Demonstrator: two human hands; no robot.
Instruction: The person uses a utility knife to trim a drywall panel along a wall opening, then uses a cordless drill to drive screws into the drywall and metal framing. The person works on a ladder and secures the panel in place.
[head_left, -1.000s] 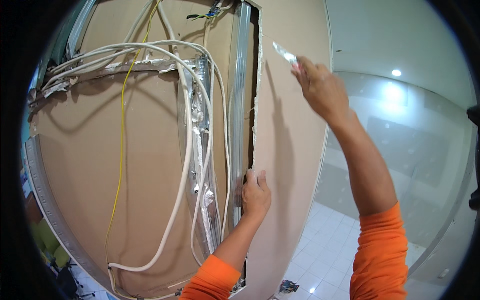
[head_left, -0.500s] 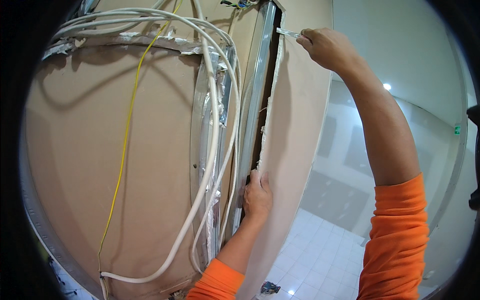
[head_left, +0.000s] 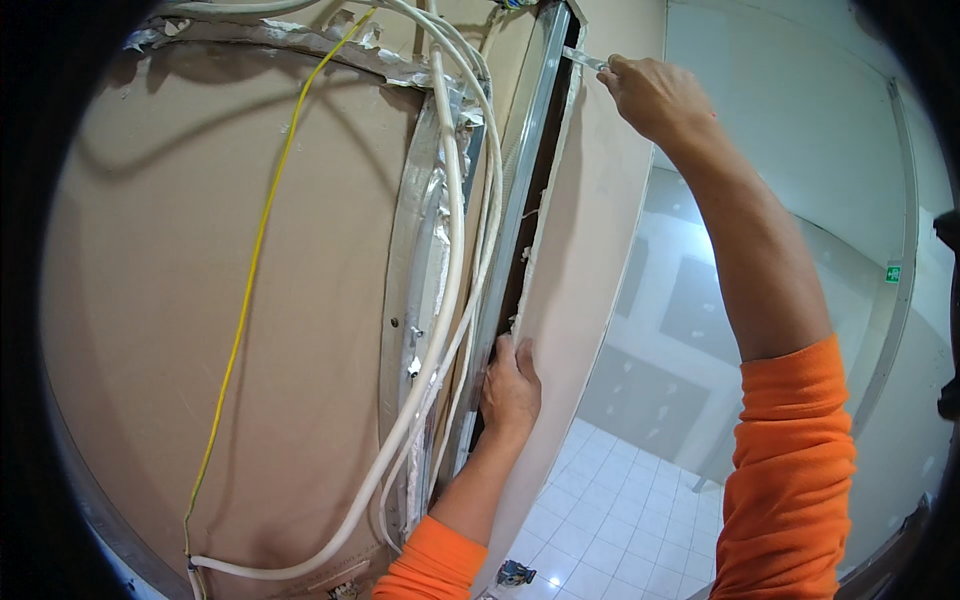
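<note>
The left hand (head_left: 510,385) grips the ragged cut edge of the stiff, crumbly beige plasterboard panel (head_left: 590,260); the right hand (head_left: 655,95), above it, pinches a thin, light blade (head_left: 583,59) against that edge.

1 sign shows: a small green sign (head_left: 892,273) with a white mark, roughly square, fixed high on the pale wall at the far right, just beside a thin grey strip that runs down that wall. Its mark is too small to make out. No packages, labels or screens can be seen anywhere else in the view.
</note>
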